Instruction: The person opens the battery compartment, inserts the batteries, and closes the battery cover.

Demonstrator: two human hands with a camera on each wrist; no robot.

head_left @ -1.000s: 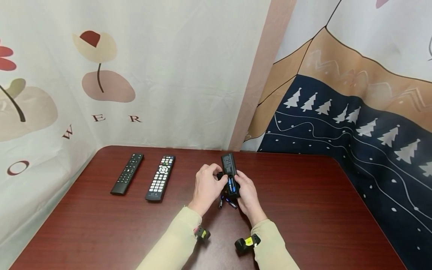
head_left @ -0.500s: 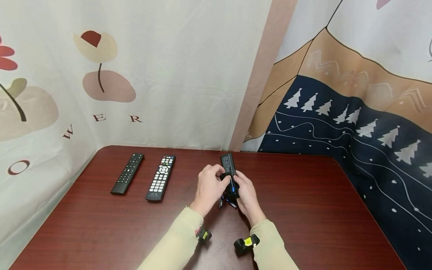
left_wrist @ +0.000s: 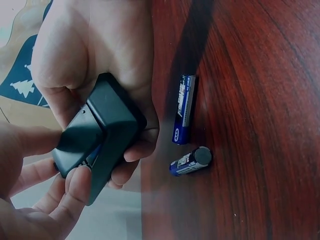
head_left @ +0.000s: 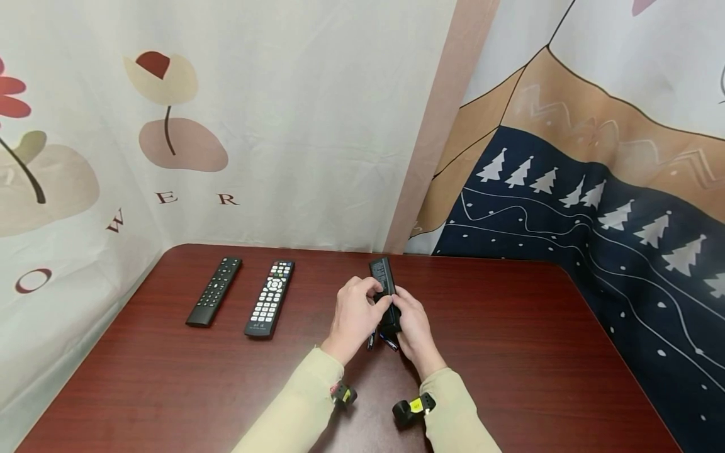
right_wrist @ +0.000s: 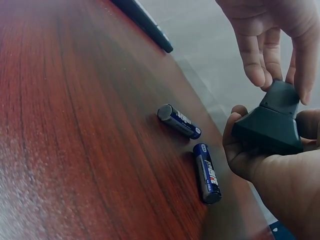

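My right hand (head_left: 415, 324) grips a black remote control (head_left: 382, 272), its fingers curled round the sides and its back turned up. The thumb and fingers of my left hand (head_left: 354, 314) pinch the black battery cover (left_wrist: 77, 137) over the battery compartment. In the left wrist view the cover sits slightly raised, and a blue sliver of battery shows at its edge. One end of the cover meets the remote's thick end, as the right wrist view (right_wrist: 281, 96) also shows. Below the remote, two blue AAA batteries (left_wrist: 185, 110) (left_wrist: 191, 161) lie on the table.
Two more black remotes, one with dark buttons (head_left: 214, 292) and one with white buttons (head_left: 270, 301), lie side by side at the table's left. The reddish-brown table (head_left: 510, 327) backs onto printed curtains (head_left: 294, 126). Each wrist wears a small black camera.
My left hand has moved slightly right with the cover, hiding the blue batteries in the compartment from the head view. The right hand stays round the remote, which has shifted very little.
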